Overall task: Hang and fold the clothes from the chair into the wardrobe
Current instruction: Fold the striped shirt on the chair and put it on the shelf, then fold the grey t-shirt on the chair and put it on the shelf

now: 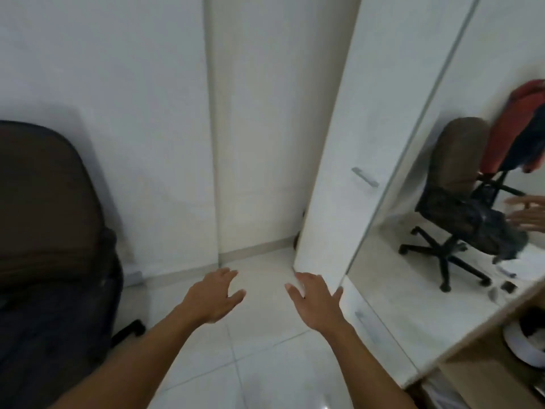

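Observation:
A brown office chair [44, 202] stands at the left, with dark clothing [53, 335] heaped on its seat. My left hand [213, 296] and my right hand [315, 302] are stretched out over the white tiled floor, palms down, fingers spread, holding nothing. The white wardrobe [333, 172] rises at the right; its closed door has a metal handle [365, 177]. A mirrored door [427, 216] beside it reflects the chair, the dark clothes and my hands. My right hand's fingertips are close to the wardrobe's bottom corner.
A white wall and a closed white door [265, 128] fill the background. An open wooden compartment [501, 364] at the lower right holds a white round object [522, 346]. A red garment shows in the mirror's reflection [513, 128]. The chair's wheeled base [129, 329] sticks out near my left arm.

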The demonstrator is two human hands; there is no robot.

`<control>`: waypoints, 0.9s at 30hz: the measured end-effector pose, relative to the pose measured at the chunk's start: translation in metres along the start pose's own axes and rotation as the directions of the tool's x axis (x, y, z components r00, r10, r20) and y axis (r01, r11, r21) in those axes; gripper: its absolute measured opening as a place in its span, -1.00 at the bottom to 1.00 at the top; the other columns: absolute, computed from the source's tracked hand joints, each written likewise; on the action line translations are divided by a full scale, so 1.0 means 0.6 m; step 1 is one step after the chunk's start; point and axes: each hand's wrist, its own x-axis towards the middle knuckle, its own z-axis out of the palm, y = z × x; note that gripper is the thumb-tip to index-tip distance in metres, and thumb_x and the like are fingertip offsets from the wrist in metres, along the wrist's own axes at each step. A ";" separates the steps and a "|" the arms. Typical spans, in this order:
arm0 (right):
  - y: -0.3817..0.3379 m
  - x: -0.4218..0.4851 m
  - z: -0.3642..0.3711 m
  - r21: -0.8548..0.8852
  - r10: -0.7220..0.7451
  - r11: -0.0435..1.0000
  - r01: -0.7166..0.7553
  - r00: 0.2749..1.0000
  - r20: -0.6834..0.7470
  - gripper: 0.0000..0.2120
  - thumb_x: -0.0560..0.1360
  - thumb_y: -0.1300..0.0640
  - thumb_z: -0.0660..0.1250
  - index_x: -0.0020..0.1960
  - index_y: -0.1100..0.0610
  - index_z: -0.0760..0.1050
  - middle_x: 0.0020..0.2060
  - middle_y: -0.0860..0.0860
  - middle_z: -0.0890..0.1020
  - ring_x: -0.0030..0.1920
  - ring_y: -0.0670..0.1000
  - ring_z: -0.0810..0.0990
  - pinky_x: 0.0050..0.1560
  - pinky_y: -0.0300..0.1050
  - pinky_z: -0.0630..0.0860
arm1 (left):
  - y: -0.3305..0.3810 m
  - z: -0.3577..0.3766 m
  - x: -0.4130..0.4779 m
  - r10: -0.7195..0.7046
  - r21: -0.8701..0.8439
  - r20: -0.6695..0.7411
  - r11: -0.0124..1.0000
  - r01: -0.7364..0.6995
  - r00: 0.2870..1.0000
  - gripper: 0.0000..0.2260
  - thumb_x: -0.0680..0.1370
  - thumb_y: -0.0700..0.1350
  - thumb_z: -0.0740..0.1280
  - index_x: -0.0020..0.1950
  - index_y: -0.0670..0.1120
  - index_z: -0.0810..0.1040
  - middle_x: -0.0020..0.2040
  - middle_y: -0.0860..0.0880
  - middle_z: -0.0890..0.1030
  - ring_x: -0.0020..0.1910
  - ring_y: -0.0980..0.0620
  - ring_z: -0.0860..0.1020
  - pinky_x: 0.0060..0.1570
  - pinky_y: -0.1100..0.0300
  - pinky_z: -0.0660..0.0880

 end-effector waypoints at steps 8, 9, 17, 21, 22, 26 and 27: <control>-0.329 0.065 0.212 -0.069 -0.393 0.901 0.428 0.873 0.288 -0.48 0.64 -0.24 0.00 0.54 -0.08 0.20 0.52 -0.11 0.26 0.57 -0.03 0.09 0.48 0.35 -0.25 | -0.298 -0.071 -0.175 -0.446 -0.148 -0.061 0.889 0.433 0.893 -0.40 0.61 0.24 0.17 0.58 -0.03 0.21 0.57 -0.03 0.25 0.50 -0.05 0.29 0.43 0.03 0.29; -0.366 0.071 0.239 -0.056 -0.423 0.885 0.462 0.848 0.319 -0.48 0.65 -0.24 0.01 0.54 -0.08 0.20 0.52 -0.11 0.25 0.57 -0.03 0.09 0.48 0.34 -0.25 | -0.329 -0.076 -0.196 -0.488 -0.173 -0.064 0.865 0.472 0.871 -0.41 0.61 0.23 0.18 0.57 -0.03 0.23 0.56 -0.03 0.27 0.49 -0.05 0.30 0.42 0.05 0.30; -0.619 0.144 0.446 0.092 -0.538 0.821 0.564 0.709 0.455 -0.50 0.63 -0.24 0.07 0.51 -0.08 0.25 0.47 -0.07 0.34 0.52 -0.03 0.23 0.51 0.31 -0.19 | -0.593 -0.103 -0.281 -0.723 -0.268 0.011 0.664 0.699 0.691 -0.36 0.58 0.30 0.17 0.58 0.01 0.20 0.55 -0.04 0.28 0.48 -0.09 0.31 0.41 -0.03 0.33; -0.714 0.194 0.539 0.133 -0.543 0.815 0.564 0.663 0.515 -0.50 0.63 -0.23 0.08 0.51 -0.06 0.27 0.48 -0.05 0.35 0.52 0.02 0.25 0.50 0.33 -0.12 | -0.700 -0.116 -0.287 -0.784 -0.303 0.085 0.568 0.765 0.615 -0.37 0.56 0.29 0.21 0.54 0.00 0.28 0.49 -0.06 0.37 0.42 -0.09 0.40 0.38 0.01 0.36; -0.732 0.201 0.560 0.141 -0.537 0.818 0.557 0.654 0.533 -0.50 0.63 -0.22 0.09 0.51 -0.05 0.27 0.49 -0.05 0.35 0.52 0.02 0.25 0.51 0.33 -0.13 | -0.725 -0.119 -0.287 -0.790 -0.311 0.095 0.555 0.772 0.606 -0.34 0.53 0.32 0.20 0.53 0.01 0.29 0.48 -0.06 0.39 0.41 -0.09 0.41 0.37 0.01 0.37; -0.805 0.236 0.637 0.170 -0.519 0.826 0.537 0.610 0.599 -0.51 0.64 -0.19 0.11 0.51 -0.02 0.28 0.49 -0.02 0.35 0.53 0.02 0.24 0.51 0.33 -0.19 | -0.816 -0.136 -0.281 -0.832 -0.325 0.117 0.484 0.812 0.543 -0.37 0.56 0.26 0.23 0.55 0.00 0.26 0.48 -0.07 0.37 0.41 -0.09 0.41 0.37 0.02 0.38; -0.823 0.244 0.653 0.173 -0.510 0.831 0.529 0.598 0.618 -0.51 0.64 -0.18 0.12 0.51 -0.02 0.29 0.49 -0.02 0.35 0.53 0.02 0.24 0.51 0.33 -0.20 | -0.839 -0.139 -0.279 -0.835 -0.331 0.117 0.478 0.814 0.538 -0.37 0.57 0.26 0.24 0.55 -0.01 0.26 0.49 -0.07 0.37 0.41 -0.09 0.41 0.37 0.02 0.38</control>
